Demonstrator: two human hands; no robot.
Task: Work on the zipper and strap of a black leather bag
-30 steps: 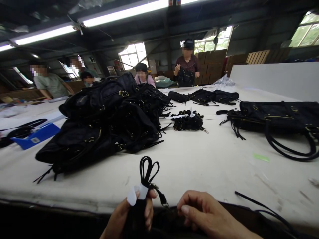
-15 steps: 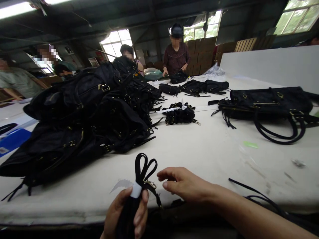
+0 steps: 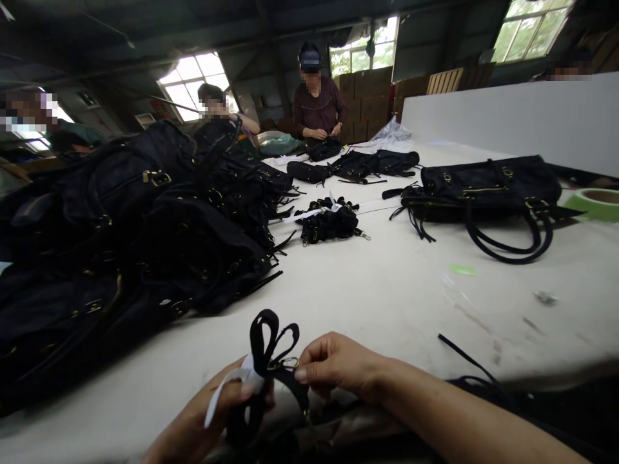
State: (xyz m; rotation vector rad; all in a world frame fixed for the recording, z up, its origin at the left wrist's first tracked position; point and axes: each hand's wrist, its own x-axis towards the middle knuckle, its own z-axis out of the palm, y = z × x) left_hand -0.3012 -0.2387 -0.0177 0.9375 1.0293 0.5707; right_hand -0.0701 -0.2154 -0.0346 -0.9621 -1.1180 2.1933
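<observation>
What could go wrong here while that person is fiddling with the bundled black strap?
The white band hangs loose from the folded black strap in the left hand, so the loops might spring apart. The right hand pinches near the metal clasp, which could nip a finger. The bag pile leans close and may slide.

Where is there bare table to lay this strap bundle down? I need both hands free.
The widest bare patch of table lies ahead of the right hand, between the heap of black bags and the single handbag. The left side is crowded by the heap; a loose strap lies at the right edge.
</observation>
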